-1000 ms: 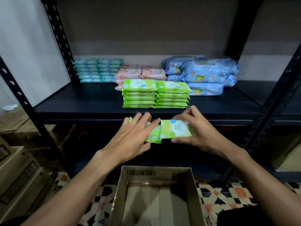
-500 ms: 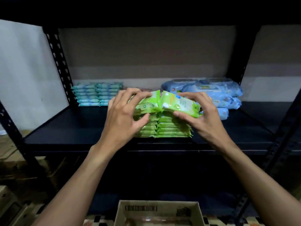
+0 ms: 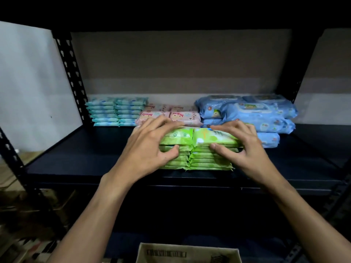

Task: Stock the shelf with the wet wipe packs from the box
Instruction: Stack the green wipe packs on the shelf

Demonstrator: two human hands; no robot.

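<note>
The left hand (image 3: 150, 147) holds a green pack (image 3: 176, 136) on top of the left green stack (image 3: 173, 160), with the fingers spread over its top and the thumb pressed against its front edge. The right hand (image 3: 241, 147) holds a second green pack (image 3: 212, 137) in the same way on top of the right green stack (image 3: 209, 160). The two packs lie flat and touch each other side by side. Both stacks stand near the front edge of the dark shelf (image 3: 76, 160). On the left pack small round symbols are printed, and on the right pack there is a pale picture, but no word or brand can be read on them. Behind the green stacks lie pink packs (image 3: 185, 116) with a cartoon face and some small writing that is too blurred to read. At the back left stand two stacks of teal packs (image 3: 116, 112), and at the back right there is a pile of bigger blue packs (image 3: 254, 114) with small cartoon figures; their labels are also not readable. The hands cover part of the pink packs and the outer ends of the green packs. A black post with holes (image 3: 71, 76) rises at the left rear corner of the shelf. At the bottom edge of the view is the rim of a cardboard box (image 3: 188, 252), which carries a barcode label; its inside is out of the view.
</note>
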